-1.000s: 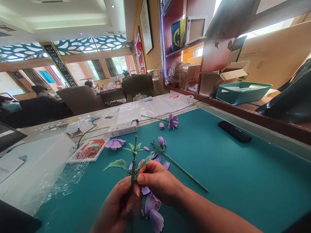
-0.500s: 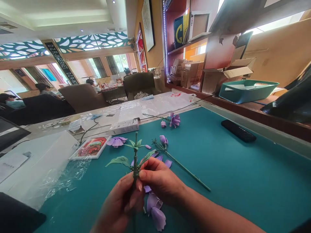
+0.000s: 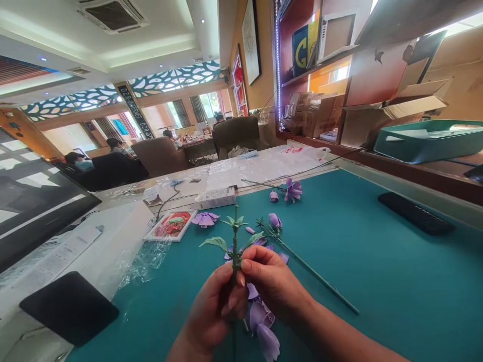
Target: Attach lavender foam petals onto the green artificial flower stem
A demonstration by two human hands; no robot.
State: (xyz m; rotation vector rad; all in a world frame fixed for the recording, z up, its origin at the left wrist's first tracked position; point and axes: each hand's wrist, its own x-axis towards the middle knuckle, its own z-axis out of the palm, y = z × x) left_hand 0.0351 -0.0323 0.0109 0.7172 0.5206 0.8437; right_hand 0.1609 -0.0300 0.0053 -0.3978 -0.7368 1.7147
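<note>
An artificial flower stem [image 3: 235, 236], green with leaves and no bloom on its bare tip, stands upright between my hands. My left hand [image 3: 217, 301] is closed around its lower part. Thumb and fingers of my right hand [image 3: 269, 274] pinch the stem where a leaf joins it. Loose purple petals [image 3: 262, 317] lie under and behind my hands. Just beyond, to the right, rests a second green stem [image 3: 317, 271] with a purple bud [image 3: 275, 220]. A purple blossom [image 3: 206, 218] sits left of the held stem, and a flower with its stalk [image 3: 293, 190] lies farther back.
On the green mat [image 3: 377, 261], a black elongated case [image 3: 415, 213] lies at right. To the left are a framed picture [image 3: 171, 225], crumpled clear plastic [image 3: 147, 259], a white box [image 3: 101, 246] and a dark flat object [image 3: 70, 307]. A green basket [image 3: 426, 143] stands at back right.
The camera view has swung left and tilted up, so everything sits farther right in the picture. Both hands keep about the same grip on the stem.
</note>
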